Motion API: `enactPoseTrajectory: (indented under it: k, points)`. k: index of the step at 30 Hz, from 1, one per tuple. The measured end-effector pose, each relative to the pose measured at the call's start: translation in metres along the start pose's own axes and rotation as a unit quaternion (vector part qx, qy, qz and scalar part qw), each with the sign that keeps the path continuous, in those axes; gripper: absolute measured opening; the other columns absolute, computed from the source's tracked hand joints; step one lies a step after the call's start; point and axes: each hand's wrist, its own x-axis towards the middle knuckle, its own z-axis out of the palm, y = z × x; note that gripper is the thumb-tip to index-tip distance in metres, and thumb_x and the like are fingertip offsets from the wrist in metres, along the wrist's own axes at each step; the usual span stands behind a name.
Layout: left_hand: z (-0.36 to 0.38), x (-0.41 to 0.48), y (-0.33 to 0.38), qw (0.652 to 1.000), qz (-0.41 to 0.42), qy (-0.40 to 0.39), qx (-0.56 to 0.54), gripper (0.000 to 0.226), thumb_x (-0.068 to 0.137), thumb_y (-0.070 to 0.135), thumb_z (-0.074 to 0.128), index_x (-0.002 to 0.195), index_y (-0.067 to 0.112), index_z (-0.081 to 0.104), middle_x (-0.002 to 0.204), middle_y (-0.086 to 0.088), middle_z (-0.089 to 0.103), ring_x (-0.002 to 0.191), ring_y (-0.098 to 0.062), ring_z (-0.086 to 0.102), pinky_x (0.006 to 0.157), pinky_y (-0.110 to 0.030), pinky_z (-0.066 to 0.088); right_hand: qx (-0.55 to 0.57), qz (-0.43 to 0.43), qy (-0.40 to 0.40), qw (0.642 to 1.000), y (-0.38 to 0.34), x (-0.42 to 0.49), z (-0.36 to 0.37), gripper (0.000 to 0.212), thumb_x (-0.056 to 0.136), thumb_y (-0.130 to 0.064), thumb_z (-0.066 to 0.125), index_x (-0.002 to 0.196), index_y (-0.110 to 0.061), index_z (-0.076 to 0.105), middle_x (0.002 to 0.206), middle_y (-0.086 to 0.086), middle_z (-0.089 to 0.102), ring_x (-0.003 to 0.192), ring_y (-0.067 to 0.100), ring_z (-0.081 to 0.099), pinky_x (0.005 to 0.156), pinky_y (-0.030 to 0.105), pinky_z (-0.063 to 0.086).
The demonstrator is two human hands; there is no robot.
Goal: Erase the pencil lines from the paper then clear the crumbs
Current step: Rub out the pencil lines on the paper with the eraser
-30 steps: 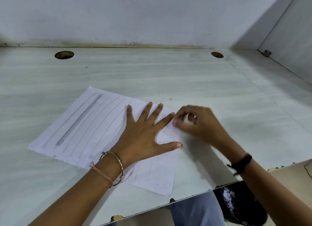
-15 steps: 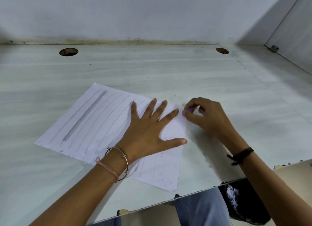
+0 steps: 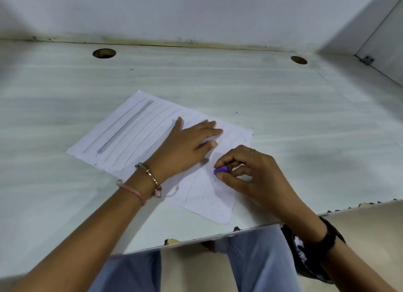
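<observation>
Head view: thin white paper [image 3: 139, 136] with grey pencil lines [image 3: 125, 129] lies flat on the pale streaked tabletop [image 3: 283, 108]. Left hand [image 3: 187, 147] presses flat on the paper, fingers straight. Right hand [image 3: 246, 174], fingers curled, pinches a small purple eraser [image 3: 220, 170] onto the paper, just beside the left hand.

From my feed I see a pale, streaky desk [image 3: 283, 108] with two round cable holes near its back edge, one at the left [image 3: 104, 53] and one at the right [image 3: 299, 60], below a plain white wall [image 3: 196, 10]. A small metal bracket [image 3: 367, 59] sits in the right corner. Blue jeans [image 3: 257, 259] show under the desk's chipped front edge [image 3: 172, 241].
</observation>
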Motion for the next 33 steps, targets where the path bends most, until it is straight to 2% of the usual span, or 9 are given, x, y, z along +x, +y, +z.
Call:
enactPoseTrajectory:
  k: [4,8,13,15,19,23,27,31,33]
  points:
    - [-0.004,-0.039,0.002,0.995,-0.004,-0.048,0.090,0.043,0.106,0.036,0.029,0.149,0.042,0.031,0.162,0.014,0.011,0.148,0.003,-0.002,0.116,-0.048,-0.016,-0.023,-0.006,-0.004,1.000,-0.002,0.001,0.000,0.016,0.081,-0.004,0.071,0.091,-0.017,0.072,0.088,-0.004,0.068,0.078,0.015,0.065,0.075,0.027,0.056]
    - [-0.010,-0.073,-0.003,0.982,-0.025,-0.130,0.136,0.068,0.087,0.075,0.014,0.150,0.053,0.002,0.157,0.026,-0.018,0.138,0.013,-0.026,0.111,-0.049,-0.028,-0.041,0.007,0.005,0.999,-0.007,0.004,0.003,0.015,0.079,-0.008,0.073,0.087,-0.020,0.070,0.079,-0.003,0.067,0.068,0.014,0.061,0.070,0.031,0.054]
    - [-0.001,-0.092,0.004,0.957,-0.013,-0.108,0.270,0.087,0.074,0.089,0.007,0.143,0.050,-0.028,0.152,0.020,-0.038,0.138,-0.002,-0.039,0.112,-0.061,-0.019,-0.048,0.034,0.021,0.998,-0.010,0.004,0.002,0.010,0.079,-0.014,0.076,0.081,-0.021,0.068,0.066,-0.013,0.061,0.060,0.008,0.053,0.059,0.013,0.043]
    - [0.003,-0.093,0.004,0.956,-0.009,-0.090,0.278,0.088,0.072,0.089,0.006,0.142,0.050,-0.030,0.152,0.018,-0.038,0.138,-0.006,-0.039,0.111,-0.063,-0.018,-0.059,0.023,0.008,0.998,-0.016,-0.001,0.003,0.012,0.078,-0.014,0.077,0.078,-0.023,0.069,0.061,-0.020,0.057,0.058,0.007,0.050,0.057,0.011,0.039]
    - [0.004,-0.094,0.002,0.957,-0.004,-0.083,0.276,0.089,0.075,0.089,0.013,0.145,0.049,-0.026,0.154,0.017,-0.036,0.139,-0.007,-0.039,0.111,-0.063,-0.018,-0.048,-0.032,-0.103,0.993,-0.030,-0.010,0.004,0.011,0.077,-0.013,0.077,0.076,-0.022,0.071,0.065,-0.019,0.058,0.058,0.007,0.047,0.057,0.009,0.036]
    - [0.005,-0.094,0.001,0.957,0.005,-0.079,0.280,0.091,0.072,0.091,0.007,0.145,0.048,-0.027,0.155,0.015,-0.035,0.140,-0.009,-0.038,0.111,-0.065,-0.015,-0.095,0.001,-0.040,0.995,-0.025,0.007,-0.002,0.016,0.076,-0.013,0.076,0.074,-0.028,0.069,0.063,-0.019,0.060,0.056,0.008,0.046,0.054,0.011,0.034]
    - [0.006,-0.093,0.001,0.956,0.006,-0.078,0.283,0.092,0.072,0.091,0.009,0.146,0.048,-0.024,0.156,0.014,-0.033,0.142,-0.011,-0.036,0.111,-0.066,-0.015,-0.064,-0.030,-0.143,0.987,-0.037,-0.004,0.006,0.012,0.075,-0.012,0.078,0.076,-0.023,0.072,0.062,-0.019,0.058,0.057,0.007,0.046,0.056,0.009,0.035]
    - [0.006,-0.094,0.000,0.958,0.010,-0.072,0.279,0.091,0.073,0.090,0.009,0.145,0.048,-0.026,0.156,0.014,-0.033,0.142,-0.010,-0.035,0.111,-0.065,-0.014,-0.086,-0.004,-0.053,0.995,-0.028,0.011,-0.002,0.014,0.075,-0.012,0.075,0.074,-0.025,0.071,0.069,-0.013,0.065,0.059,0.006,0.048,0.055,0.010,0.034]
    - [0.006,-0.094,-0.001,0.959,0.012,-0.070,0.274,0.092,0.072,0.090,0.009,0.147,0.048,-0.023,0.157,0.013,-0.031,0.142,-0.010,-0.034,0.111,-0.066,-0.014,-0.090,-0.020,-0.082,0.992,-0.034,0.009,0.000,0.013,0.075,-0.009,0.076,0.074,-0.022,0.071,0.067,-0.014,0.064,0.059,0.003,0.050,0.056,0.009,0.034]
